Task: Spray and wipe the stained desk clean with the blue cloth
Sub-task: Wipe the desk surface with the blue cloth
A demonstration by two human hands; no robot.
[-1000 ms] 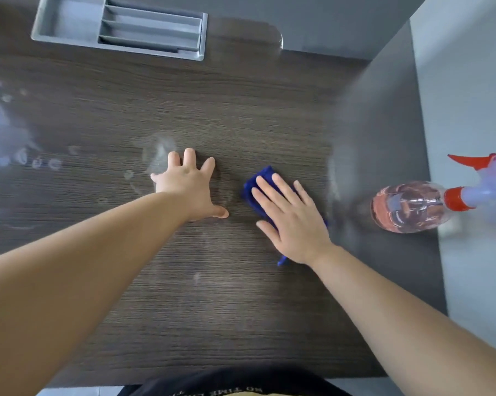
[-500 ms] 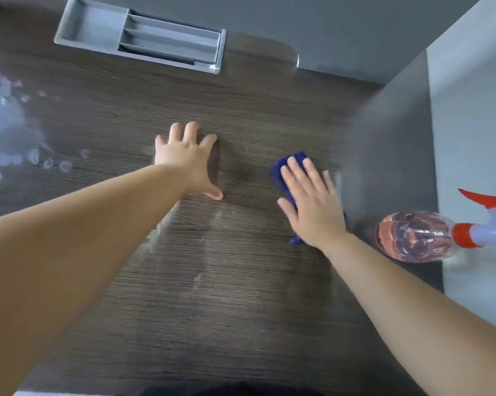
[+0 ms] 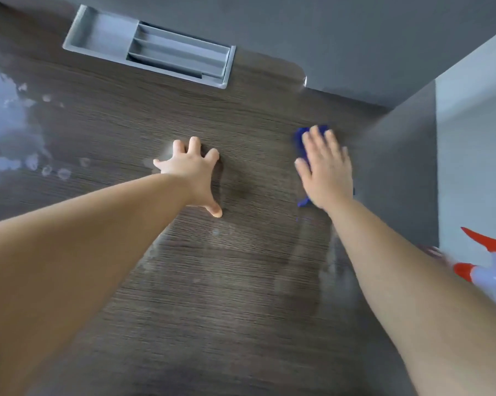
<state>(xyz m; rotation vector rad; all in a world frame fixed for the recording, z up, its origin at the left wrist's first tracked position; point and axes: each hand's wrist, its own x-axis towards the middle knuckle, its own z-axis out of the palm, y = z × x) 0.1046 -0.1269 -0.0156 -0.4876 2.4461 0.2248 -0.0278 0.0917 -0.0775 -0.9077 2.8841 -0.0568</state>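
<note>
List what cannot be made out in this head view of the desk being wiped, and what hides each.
Blue cloth: head view, mostly under the right hand and motion-blurred; full outline hidden.
Spray bottle: head view, cut by the right edge, body mostly behind the right forearm; liquid level unreadable.
White stain: head view, cut by the left edge; extent unknown.
Desk beneath the left hand: covered, so any marks there are unseen.

A right hand (image 3: 325, 172), its fingers (image 3: 315, 135) blurred, covers most of the blue cloth (image 3: 299, 141), leaving only a far corner and a near tip in sight. The spray bottle (image 3: 495, 277) is smeared, partly hidden behind the right forearm (image 3: 398, 267) and cut off by the right edge. A pale wet stain (image 3: 7, 132) on the bench (image 3: 241, 281) runs out of frame at left.
</note>
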